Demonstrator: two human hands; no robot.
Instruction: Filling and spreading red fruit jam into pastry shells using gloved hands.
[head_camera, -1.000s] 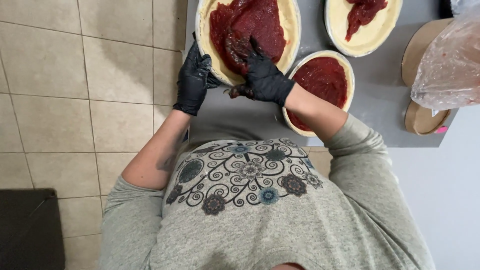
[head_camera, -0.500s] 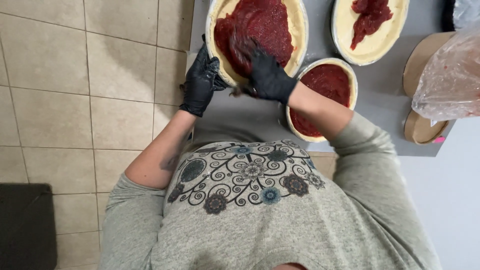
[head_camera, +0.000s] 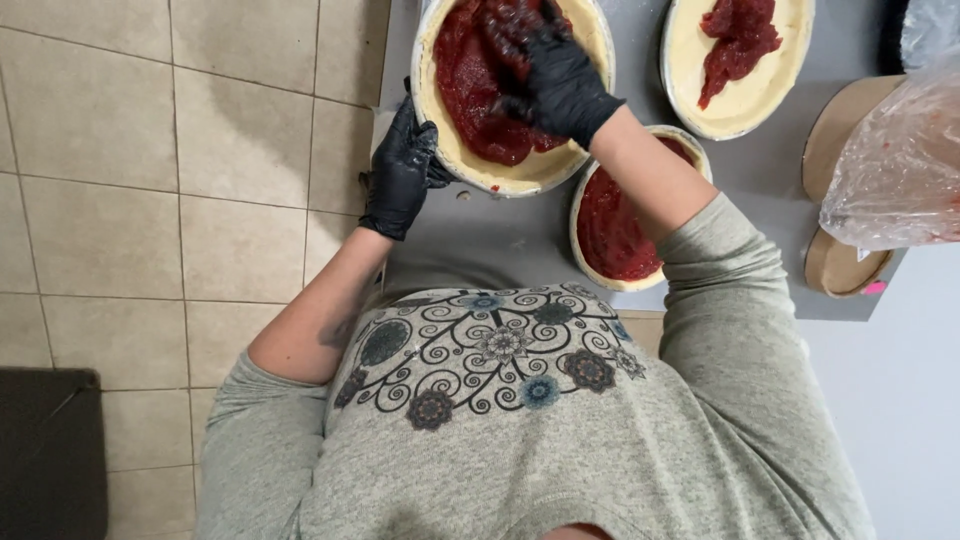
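A round pan (head_camera: 500, 182) lined with pale dough and holding red sauce (head_camera: 470, 90) sits at the near left of the grey table (head_camera: 500, 245). My left hand (head_camera: 400, 170), in a black glove, grips the pan's left rim. Gloved in black too, my right hand (head_camera: 555, 75) lies flat in the sauce with fingers spread. A smaller dough-lined pan (head_camera: 615, 225) full of red sauce sits under my right forearm. A third pan (head_camera: 735, 65), with a dollop of sauce on bare dough, stands at the back right.
A clear plastic bag (head_camera: 895, 165) with red smears lies on round cardboard discs (head_camera: 840, 265) at the table's right. Beige floor tiles (head_camera: 190, 170) lie to the left, with a dark mat (head_camera: 50, 450) at the bottom left.
My right hand has moved from the pan's near rim into the middle of the sauce. My left hand stays on the left rim. The view has shifted slightly.
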